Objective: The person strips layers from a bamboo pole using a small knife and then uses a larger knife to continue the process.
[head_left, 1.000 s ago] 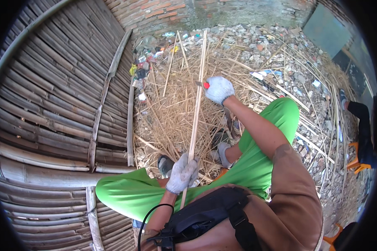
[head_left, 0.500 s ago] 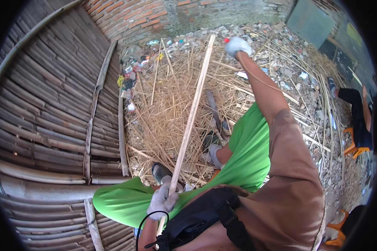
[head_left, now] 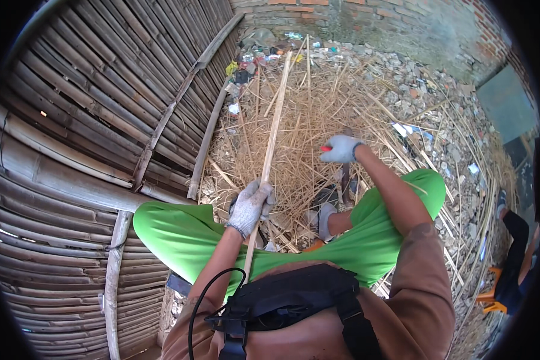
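Note:
My left hand (head_left: 250, 209), in a pale grey work glove, is wrapped round a long split bamboo strip (head_left: 276, 126). The strip slants up from beside my waist, between my knees, toward the far wall. My right hand (head_left: 341, 149), gloved too, is closed right of the strip and apart from it, above the straw-like shavings (head_left: 306, 120). A small red end (head_left: 326, 149) pokes out of the right fist; the rest of that thing is hidden. Just below this hand a dark, narrow piece (head_left: 345, 178) is partly visible near my foot.
A bamboo slat wall (head_left: 102, 108) stands close on the left, a brick wall (head_left: 396, 30) at the far side. Rubble and litter (head_left: 414, 84) cover the ground, with thin bamboo strips (head_left: 423, 159) on the right. Another person's leg (head_left: 513, 234) and an orange stool (head_left: 491, 297) are at far right.
My right hand has come back from far out near the strip's far end toward my knees. My left hand has moved up and farther along the strip. The view has shifted.

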{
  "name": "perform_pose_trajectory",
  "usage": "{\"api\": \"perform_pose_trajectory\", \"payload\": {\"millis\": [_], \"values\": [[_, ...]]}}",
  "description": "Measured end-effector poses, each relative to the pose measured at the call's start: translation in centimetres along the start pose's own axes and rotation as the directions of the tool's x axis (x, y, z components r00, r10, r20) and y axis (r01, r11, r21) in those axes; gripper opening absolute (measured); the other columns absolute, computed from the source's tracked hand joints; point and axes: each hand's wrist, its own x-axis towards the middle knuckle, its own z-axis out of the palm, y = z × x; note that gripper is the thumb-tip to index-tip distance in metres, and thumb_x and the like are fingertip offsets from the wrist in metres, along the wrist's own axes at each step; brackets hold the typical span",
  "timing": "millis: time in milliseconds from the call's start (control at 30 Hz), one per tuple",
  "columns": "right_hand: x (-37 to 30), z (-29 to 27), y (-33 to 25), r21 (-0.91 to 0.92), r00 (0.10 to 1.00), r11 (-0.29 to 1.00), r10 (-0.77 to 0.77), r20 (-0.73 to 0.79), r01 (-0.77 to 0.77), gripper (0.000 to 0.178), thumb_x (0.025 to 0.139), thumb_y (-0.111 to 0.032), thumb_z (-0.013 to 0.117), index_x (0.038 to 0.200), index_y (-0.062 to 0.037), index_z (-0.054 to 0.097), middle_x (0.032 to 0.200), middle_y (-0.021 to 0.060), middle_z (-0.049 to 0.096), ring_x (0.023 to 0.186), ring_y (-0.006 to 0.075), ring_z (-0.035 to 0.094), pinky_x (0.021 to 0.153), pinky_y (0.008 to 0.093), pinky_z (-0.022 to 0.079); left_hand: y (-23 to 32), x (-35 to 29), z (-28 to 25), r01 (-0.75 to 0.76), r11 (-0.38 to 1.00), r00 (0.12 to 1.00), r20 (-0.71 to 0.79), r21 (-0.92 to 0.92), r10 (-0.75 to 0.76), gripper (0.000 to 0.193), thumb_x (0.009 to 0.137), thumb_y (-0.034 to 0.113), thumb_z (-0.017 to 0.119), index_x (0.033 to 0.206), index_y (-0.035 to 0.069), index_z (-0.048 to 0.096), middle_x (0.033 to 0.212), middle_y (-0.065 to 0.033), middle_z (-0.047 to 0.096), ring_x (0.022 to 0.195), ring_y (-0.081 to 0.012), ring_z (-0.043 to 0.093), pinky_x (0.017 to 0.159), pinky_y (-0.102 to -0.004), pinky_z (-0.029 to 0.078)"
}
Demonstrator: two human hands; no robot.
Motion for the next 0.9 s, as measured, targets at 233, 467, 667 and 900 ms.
{"api": "perform_pose_trajectory", "payload": {"millis": [233, 467, 667, 900], "values": [[-1.0, 5.1, -11.5, 0.020, 0.975, 0.987, -0.152, -0.162, 0.157, 0.042, 0.096, -0.049, 0.064, 0.101, -0.0103, 0.080, 0.101, 0.0226, 0.079, 0.097, 0.0426, 0.077, 0.090, 0.0530, 0.061, -0.6, -0.5, -0.6, 0.036, 0.994, 0.998, -0.041, -0.104, -0.040, 0.026, 0.113, 0.036, 0.061, 0.106, 0.010, 0.061, 0.077, -0.0006, 0.064, 0.052, -0.0104, 0.052, 0.045, -0.0271, 0.040], [-1.9, 9.6, -15.3, 0.020, 0.981, 0.987, -0.159, -0.111, 0.162, 0.039, 0.095, -0.048, 0.065, 0.099, -0.0127, 0.082, 0.100, 0.0207, 0.080, 0.093, 0.0422, 0.078, 0.083, 0.0562, 0.062, -1.7, -0.6, -0.4, 0.033, 0.985, 0.999, 0.003, -0.171, -0.033, 0.019, 0.113, 0.028, 0.057, 0.113, 0.010, 0.063, 0.078, -0.0013, 0.064, 0.049, -0.0112, 0.051, 0.043, -0.0274, 0.039], [-1.8, 10.4, -15.1, -0.053, 0.967, 0.993, -0.114, -0.228, 0.105, 0.032, 0.093, -0.041, 0.066, 0.097, -0.0139, 0.084, 0.098, 0.0220, 0.080, 0.090, 0.0410, 0.080, 0.082, 0.0554, 0.064, -1.9, -1.2, 0.4, 0.042, 0.999, 0.999, -0.032, -0.009, -0.042, 0.024, 0.115, 0.029, 0.054, 0.127, 0.010, 0.061, 0.073, 0.0016, 0.056, 0.046, -0.0099, 0.048, 0.039, -0.0271, 0.037], [-0.5, 8.0, -13.6, 0.023, 0.907, 0.999, -0.013, -0.421, 0.025, 0.023, 0.087, -0.033, 0.068, 0.090, -0.0132, 0.080, 0.088, 0.0200, 0.078, 0.082, 0.0410, 0.078, 0.076, 0.0541, 0.064, -1.1, -1.8, 1.6, 0.009, 0.999, 0.999, -0.036, 0.032, -0.008, 0.028, 0.115, 0.033, 0.054, 0.119, 0.006, 0.061, 0.072, 0.0030, 0.049, 0.046, -0.0075, 0.041, 0.039, -0.0262, 0.031]]}}
